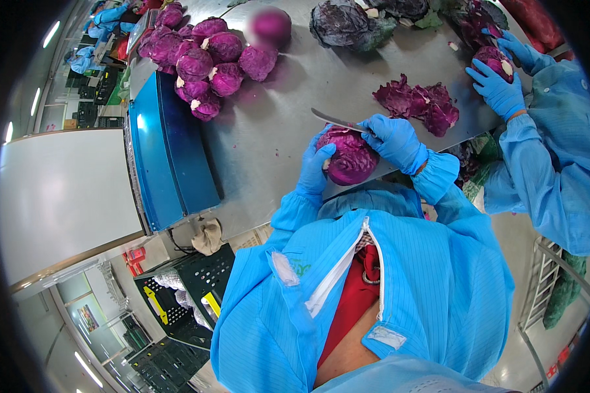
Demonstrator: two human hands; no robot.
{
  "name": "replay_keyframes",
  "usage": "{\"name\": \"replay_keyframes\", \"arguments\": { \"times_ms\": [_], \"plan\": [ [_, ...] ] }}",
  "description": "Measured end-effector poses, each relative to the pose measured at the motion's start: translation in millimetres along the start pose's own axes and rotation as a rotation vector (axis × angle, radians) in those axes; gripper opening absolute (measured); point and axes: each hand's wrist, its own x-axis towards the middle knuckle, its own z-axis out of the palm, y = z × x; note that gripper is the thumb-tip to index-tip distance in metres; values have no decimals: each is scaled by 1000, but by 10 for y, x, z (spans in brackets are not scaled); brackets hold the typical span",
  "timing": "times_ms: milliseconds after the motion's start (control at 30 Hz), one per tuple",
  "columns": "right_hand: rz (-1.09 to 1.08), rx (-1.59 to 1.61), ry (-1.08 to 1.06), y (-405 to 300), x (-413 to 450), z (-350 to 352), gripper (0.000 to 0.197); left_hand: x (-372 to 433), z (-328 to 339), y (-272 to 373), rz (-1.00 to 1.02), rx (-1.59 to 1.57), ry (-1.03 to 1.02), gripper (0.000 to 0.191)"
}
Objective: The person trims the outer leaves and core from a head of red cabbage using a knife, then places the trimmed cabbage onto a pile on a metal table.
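Both of my hands wear blue gloves. My left hand point(315, 164) grips a red cabbage point(352, 159) from its left side, near the front edge of the steel table point(255, 177). In my right hand point(396, 142), at the cabbage's upper right, is the handle of a knife point(339, 121); its curved blade points left across the top of the cabbage. Whether the blade touches the leaves I cannot tell. Loose red cabbage leaves point(418, 103) lie on the table just beyond my right hand.
A pile of red cabbages point(194, 61) lies at the table's far left, beside a blue metal panel point(169, 152). Darker, untrimmed cabbages point(341, 24) lie at the far side. At right a co-worker's gloved hands point(499, 91) hold another cabbage. Black crates point(196, 280) stand below left.
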Motion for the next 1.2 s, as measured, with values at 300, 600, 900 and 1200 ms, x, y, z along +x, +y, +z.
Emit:
{"name": "replay_keyframes", "arguments": {
  "times_ms": [300,600,900,1200],
  "plan": [
    [656,932,102,408,209,-73,21,-57,117,153,-174,-236,-224,78],
    [620,-258,299,1087,-79,-194,39,47,165,233,33,-387,-407,95],
    [363,456,-5,-322,-147,-36,52,161,65,237,159,-108,-275,98],
    [546,404,-53,213,25,-136,27,82,-9,195,46,-364,-331,102]
  ]
}}
